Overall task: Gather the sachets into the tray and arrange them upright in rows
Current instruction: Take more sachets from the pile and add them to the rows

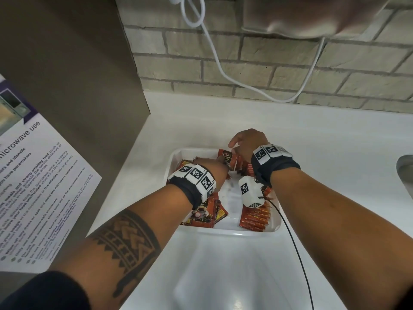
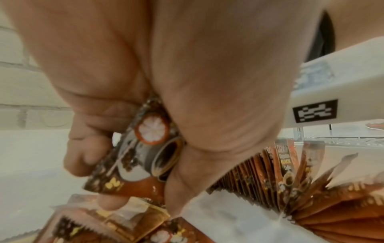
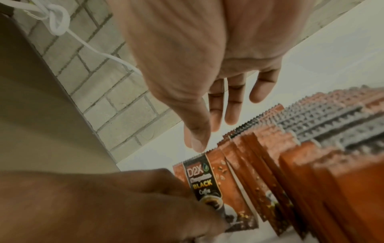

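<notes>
My left hand (image 2: 145, 102) pinches a coffee sachet (image 2: 137, 157) low in the white tray (image 1: 178, 153) on the tabletop to stand it against the upright row (image 3: 290, 156), my right hand (image 3: 209, 69) spread loose above the row's front sachet to steady it.

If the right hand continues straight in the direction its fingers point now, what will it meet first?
Probably the top edges of the upright sachets in the row just under its fingertips. The right hand is open, fingers pointing down and away over the tray's far end. Depth is unclear; it could instead pass them and meet the far rim.
</notes>
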Tool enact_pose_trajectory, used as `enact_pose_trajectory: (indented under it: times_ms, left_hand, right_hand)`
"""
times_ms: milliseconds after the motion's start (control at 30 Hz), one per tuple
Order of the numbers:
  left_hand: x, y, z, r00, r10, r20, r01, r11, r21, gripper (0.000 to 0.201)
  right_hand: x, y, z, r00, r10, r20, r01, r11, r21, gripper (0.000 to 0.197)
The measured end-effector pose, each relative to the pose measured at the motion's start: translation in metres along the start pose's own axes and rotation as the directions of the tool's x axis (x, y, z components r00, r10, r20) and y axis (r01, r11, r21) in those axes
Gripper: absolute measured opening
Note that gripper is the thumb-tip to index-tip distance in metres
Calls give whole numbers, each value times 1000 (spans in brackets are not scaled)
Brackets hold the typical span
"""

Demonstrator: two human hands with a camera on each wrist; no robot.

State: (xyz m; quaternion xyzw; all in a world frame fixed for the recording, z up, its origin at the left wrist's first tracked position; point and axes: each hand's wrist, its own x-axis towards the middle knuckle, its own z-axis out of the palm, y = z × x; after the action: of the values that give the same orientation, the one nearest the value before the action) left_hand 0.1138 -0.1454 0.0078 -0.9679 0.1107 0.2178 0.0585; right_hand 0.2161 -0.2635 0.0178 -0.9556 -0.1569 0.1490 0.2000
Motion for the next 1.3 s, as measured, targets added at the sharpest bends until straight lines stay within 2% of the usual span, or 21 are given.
enact_pose_trajectory:
  times_ms: [100,233,333,400,500,533,567,667,733,767,867,900,1033,1100,1300]
  left_hand:
    - [-7,-5,-2,998,6,-61,-9,999,-51,46]
    - [-17,-17,-9,997,-39,-62,26,980,-197,41]
    - [-28,-27,-9,991,-89,-101,49,938,-344,26]
    - [-36,-25,-11,992,-71,-100,17,888,-460,18]
    - [-45,-9,-11,999,23,38,12,690,-724,18]
    - [-44,-2,-8,993,57,106,47,627,-777,24]
    - [-43,5,-6,982,86,171,86,600,-795,27]
    - [-38,22,-2,944,108,311,160,675,-720,33]
    - [-37,28,-1,933,63,353,217,685,-695,37]
    - [-36,30,0,925,56,377,255,644,-721,37]
    - [-32,34,1,856,152,495,417,363,-833,31]
    - [-31,35,2,845,167,508,442,316,-840,31]
    - [-30,38,1,845,192,499,453,238,-859,24]
    - [-31,38,0,855,204,478,441,199,-875,20]
    - [-39,34,-11,883,262,389,392,46,-919,13]
  right_hand:
    - [-7,3,-11,999,-17,-32,18,999,37,14]
    - [-28,10,-29,990,-30,-135,51,986,157,11]
    - [-53,15,-42,985,-60,-159,94,971,219,10]
    - [-73,18,-48,984,-90,-153,125,964,236,13]
    - [-104,23,-49,990,-118,-76,130,973,189,16]
    - [-113,25,-46,992,-122,-29,125,978,164,15]
    - [-119,27,-42,992,-124,11,121,982,148,14]
    - [-130,36,-31,991,-120,57,110,981,159,13]
    - [-133,40,-28,992,-114,60,101,978,180,13]
    - [-134,42,-27,992,-113,57,101,978,182,14]
    - [-136,48,-25,992,-120,38,112,981,160,17]
    - [-137,49,-25,992,-120,41,112,982,154,18]
    - [-144,54,-20,991,-98,94,86,988,125,17]
    - [-148,54,-15,989,-90,119,80,993,89,24]
    - [-158,53,4,990,-65,128,85,983,-160,45]
